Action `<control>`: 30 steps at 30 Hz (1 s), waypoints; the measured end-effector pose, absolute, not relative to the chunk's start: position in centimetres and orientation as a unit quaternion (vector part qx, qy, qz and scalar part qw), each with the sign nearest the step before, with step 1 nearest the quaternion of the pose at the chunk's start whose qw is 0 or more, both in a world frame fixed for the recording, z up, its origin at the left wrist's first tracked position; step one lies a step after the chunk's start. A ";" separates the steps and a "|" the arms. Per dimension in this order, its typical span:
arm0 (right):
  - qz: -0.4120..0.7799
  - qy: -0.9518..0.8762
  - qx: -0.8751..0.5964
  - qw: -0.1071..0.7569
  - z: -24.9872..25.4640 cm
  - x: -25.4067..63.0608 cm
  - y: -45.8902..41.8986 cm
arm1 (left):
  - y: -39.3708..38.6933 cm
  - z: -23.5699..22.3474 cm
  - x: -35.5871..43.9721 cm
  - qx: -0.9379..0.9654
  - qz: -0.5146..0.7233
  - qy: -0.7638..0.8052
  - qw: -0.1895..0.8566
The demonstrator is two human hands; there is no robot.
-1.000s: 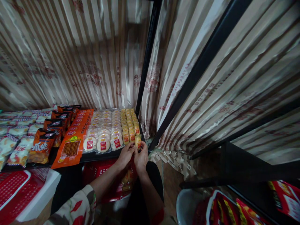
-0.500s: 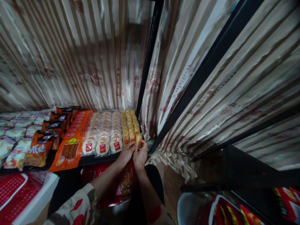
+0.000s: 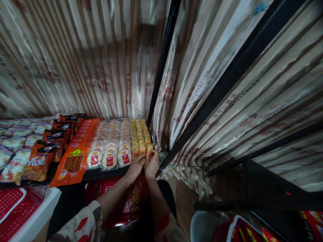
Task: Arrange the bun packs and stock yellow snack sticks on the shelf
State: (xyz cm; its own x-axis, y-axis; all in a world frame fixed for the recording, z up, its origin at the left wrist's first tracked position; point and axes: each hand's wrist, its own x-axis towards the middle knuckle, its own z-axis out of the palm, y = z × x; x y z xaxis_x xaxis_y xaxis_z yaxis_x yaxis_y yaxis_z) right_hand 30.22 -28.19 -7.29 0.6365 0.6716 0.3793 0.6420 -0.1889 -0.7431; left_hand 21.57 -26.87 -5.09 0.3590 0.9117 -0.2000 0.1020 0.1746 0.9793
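Observation:
My left hand (image 3: 136, 167) and my right hand (image 3: 152, 165) are side by side at the front right corner of a black shelf (image 3: 106, 172). Their fingers are closed together on a small yellow snack packet (image 3: 149, 148), which stands at the front of the rows of yellow packets (image 3: 139, 132). Left of these lie rows of round white cakes with red labels (image 3: 111, 148), a stack of orange packets (image 3: 75, 158) and dark orange bags (image 3: 41, 158).
A black upright post (image 3: 163, 64) rises just behind the hands, and a slanted black bar (image 3: 227, 74) crosses to the right. Striped curtain (image 3: 75, 60) hangs behind. A red basket (image 3: 121, 201) sits below the shelf, another red basket (image 3: 12, 205) at lower left.
Both hands have carried the yellow packet up and back from the shelf's edge to the front of the yellow rows. The view has shifted slightly.

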 end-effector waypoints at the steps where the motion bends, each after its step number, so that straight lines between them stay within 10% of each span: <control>1: 0.016 -0.427 -0.770 0.474 -7.3 30.3 -28.0 | -26.9 -5.0 21.6 0.553 0.331 0.457 0.613; 30: 0.033 -0.484 -0.724 0.491 -9.0 31.1 -27.9 | -26.8 -5.4 21.7 0.529 0.335 0.488 0.608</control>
